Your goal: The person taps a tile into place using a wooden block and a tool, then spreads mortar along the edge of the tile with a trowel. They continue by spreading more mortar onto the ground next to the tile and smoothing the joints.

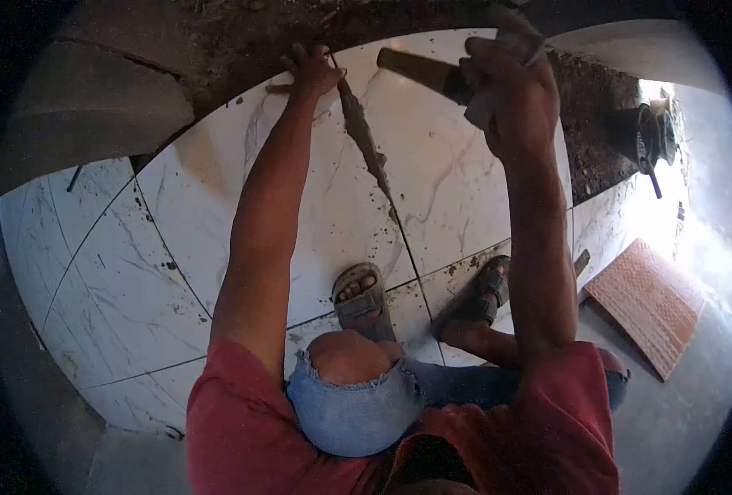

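Observation:
White marbled tiles (300, 239) cover the floor around my sandalled feet. At the far edge of the tiles, my left hand (312, 72) rests with its fingers spread, beside the upper end of a joint smeared with grey mortar (356, 124). A thin brownish piece (280, 88) lies just left of that hand; whether the hand touches it is unclear. My right hand (519, 103) is raised above the right-hand tile and closed round a tool with a long dark handle (415, 70). The tool's other end is blurred behind the fingers.
Bare soil (217, 58) borders the tiles at the far side. A patterned reddish-brown tile (648, 305) leans at the right. Dark round objects (648, 136), possibly a spool or wheel, stand at the upper right. Mortar crumbs dot the floor tiles.

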A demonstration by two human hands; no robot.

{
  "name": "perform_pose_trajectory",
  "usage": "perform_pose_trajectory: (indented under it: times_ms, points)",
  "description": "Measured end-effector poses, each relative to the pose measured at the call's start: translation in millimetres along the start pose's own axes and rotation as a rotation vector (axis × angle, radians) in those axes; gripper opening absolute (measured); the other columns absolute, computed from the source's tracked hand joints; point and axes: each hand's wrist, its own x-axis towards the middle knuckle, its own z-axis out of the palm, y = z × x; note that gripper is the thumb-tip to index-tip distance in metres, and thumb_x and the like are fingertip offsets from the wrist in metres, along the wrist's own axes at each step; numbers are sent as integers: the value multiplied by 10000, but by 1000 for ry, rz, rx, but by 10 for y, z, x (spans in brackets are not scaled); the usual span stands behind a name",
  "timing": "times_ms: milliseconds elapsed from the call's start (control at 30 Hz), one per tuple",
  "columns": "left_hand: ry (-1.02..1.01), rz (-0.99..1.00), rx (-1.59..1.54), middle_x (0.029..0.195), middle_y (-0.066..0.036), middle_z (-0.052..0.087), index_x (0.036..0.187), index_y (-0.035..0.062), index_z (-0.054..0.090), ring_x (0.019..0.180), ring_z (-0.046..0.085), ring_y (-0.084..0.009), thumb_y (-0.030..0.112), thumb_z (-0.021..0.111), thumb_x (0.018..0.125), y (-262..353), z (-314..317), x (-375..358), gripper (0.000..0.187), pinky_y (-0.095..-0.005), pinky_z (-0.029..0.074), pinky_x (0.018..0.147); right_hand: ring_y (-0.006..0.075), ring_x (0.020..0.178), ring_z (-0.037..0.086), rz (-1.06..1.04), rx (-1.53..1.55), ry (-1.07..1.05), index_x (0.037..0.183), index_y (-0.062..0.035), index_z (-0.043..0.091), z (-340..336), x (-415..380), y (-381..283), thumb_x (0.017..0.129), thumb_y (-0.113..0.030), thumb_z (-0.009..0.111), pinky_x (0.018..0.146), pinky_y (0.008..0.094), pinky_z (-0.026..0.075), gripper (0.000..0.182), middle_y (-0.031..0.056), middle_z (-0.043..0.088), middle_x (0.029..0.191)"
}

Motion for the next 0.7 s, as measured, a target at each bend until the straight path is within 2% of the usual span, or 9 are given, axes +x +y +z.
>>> perform_pose_trajectory:
  times_ms: [67,167,233,300,367,433,500,567,700]
  points:
    - [-49,-13,-109,1469,-305,6,1321,180,422,1366,-5,-467,443,706,697,-30,-12,-36,735,-561,101,1098,127,668,504,204,48,-12,1194,-17,505,135,-24,-3,792,-64,593,569,257,434,415,43,526,805]
    - [-51,82,-5,1471,-302,-8,1297,187,450,1373,23,-448,448,694,703,40,-99,130,693,-621,165,1057,110,642,497,96,144,62,1183,-27,518,82,99,124,784,-25,589,557,249,433,405,37,539,791]
    - [-37,-26,49,1461,-327,24,1289,187,465,1374,12,-449,466,683,703,296,-273,-136,685,-637,79,1057,108,657,507,219,660,190,1193,-35,522,40,10,-199,778,-18,595,570,258,440,422,38,544,785]
    - [-34,-81,102,1455,-341,31,1284,183,473,1375,1,-450,474,677,703,399,-333,-283,681,-637,23,1061,112,678,529,244,693,248,1182,-25,527,108,10,-159,787,-22,583,593,254,454,399,39,546,794]
    - [-75,30,152,1471,-313,-20,1282,246,474,1375,-40,-449,466,677,705,266,-261,-145,650,-694,-14,1017,279,603,579,-54,-531,-187,775,-43,608,203,195,368,709,-219,722,601,395,462,220,128,592,688]
    - [-27,55,193,1504,-229,-5,1278,268,470,1372,-48,-453,455,672,715,146,-168,-36,627,-723,-9,997,288,615,579,-88,-585,-186,783,-40,606,149,223,332,711,-167,694,608,395,468,170,130,593,683]
    - [-40,-155,120,1510,-162,103,1281,237,468,1375,-41,-441,472,659,729,545,-417,-346,629,-654,-43,1046,142,625,504,292,819,193,1085,6,491,43,138,-160,819,-77,571,592,320,443,290,29,494,667]
    - [-38,-258,110,1512,-139,130,1289,229,454,1375,-26,-442,474,655,739,845,-605,-535,634,-626,-15,1070,146,607,486,276,785,198,1021,-7,512,47,122,-63,799,-48,566,584,315,439,232,27,469,664]
    - [-114,27,108,1510,-182,67,1319,272,404,1367,9,-464,463,659,749,272,-260,-120,652,-697,101,1029,123,698,552,341,568,172,1180,-16,528,73,254,-30,799,-35,561,637,245,477,383,43,573,817]
